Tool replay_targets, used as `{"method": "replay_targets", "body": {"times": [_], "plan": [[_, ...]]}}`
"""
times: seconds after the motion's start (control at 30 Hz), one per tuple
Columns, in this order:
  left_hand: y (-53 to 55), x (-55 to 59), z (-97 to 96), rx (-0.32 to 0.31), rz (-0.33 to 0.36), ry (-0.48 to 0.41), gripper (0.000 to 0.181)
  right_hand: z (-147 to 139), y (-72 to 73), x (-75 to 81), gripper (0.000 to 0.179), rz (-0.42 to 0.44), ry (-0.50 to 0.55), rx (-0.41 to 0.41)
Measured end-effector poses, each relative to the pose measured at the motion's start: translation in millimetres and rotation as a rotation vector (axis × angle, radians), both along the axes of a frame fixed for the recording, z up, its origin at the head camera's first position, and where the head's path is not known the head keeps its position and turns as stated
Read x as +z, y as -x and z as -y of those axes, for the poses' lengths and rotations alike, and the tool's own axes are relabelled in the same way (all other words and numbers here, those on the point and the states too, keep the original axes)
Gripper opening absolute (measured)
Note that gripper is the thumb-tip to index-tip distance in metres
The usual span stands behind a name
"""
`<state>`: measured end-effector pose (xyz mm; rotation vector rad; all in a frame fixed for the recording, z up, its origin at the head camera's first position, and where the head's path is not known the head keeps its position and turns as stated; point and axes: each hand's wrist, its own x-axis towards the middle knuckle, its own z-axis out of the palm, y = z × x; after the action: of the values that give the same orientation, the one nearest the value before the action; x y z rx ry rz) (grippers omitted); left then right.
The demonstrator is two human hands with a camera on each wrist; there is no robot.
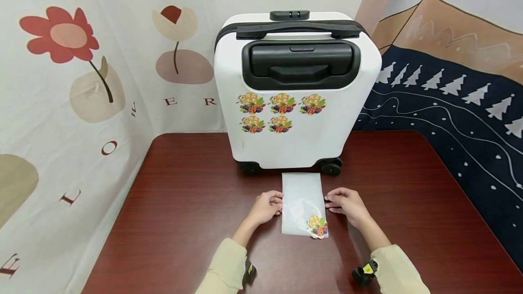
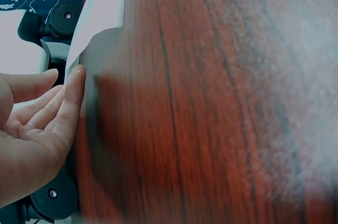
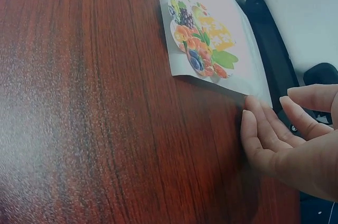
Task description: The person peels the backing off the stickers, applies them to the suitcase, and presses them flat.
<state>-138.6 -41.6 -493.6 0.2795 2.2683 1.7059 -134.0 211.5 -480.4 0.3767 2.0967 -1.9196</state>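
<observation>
A white backing sheet (image 1: 300, 198) lies on the table, its far end close to the suitcase's wheels. One fruit-pattern sticker (image 1: 317, 227) is on its near right corner, slightly overhanging the edge. My left hand (image 1: 266, 208) is at the sheet's left edge; in the left wrist view its fingertips (image 2: 77, 71) touch the lifted edge, with the thumb held apart. At the opposite edge is my right hand (image 1: 347, 204), fingers loosely bent, fingertips (image 3: 252, 102) against the sheet. Behind stands a white suitcase (image 1: 294, 144) with several matching stickers (image 1: 282, 103) in two rows.
The dark red wooden table (image 1: 184, 221) carries the upright suitcase at its back edge. Black wheels (image 1: 330, 167) support it. A flower-print cloth (image 1: 135, 22) hangs behind and left; a mountain-and-tree print (image 1: 449, 112) covers the right side.
</observation>
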Motion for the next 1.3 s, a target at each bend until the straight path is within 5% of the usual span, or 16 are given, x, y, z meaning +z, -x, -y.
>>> {"method": "replay_targets", "body": {"times": [0.23, 0.83, 1.3], "plan": [[-0.4, 0.7, -0.1, 0.044, 0.017, -0.064, 0.025, 0.4, 0.3, 0.7, 0.015, -0.006, 0.055, -0.020], [2.5, 11.6, -3.6, 0.124, -0.061, 0.022, 0.025, 1.1, 1.3, 7.3, 0.013, -0.072, 0.077, 0.000], [0.0, 17.3, -1.0, 0.097, -0.045, 0.104, 0.009, 2.5, 3.6, 15.0, 0.013, -0.116, 0.085, -0.007]]}}
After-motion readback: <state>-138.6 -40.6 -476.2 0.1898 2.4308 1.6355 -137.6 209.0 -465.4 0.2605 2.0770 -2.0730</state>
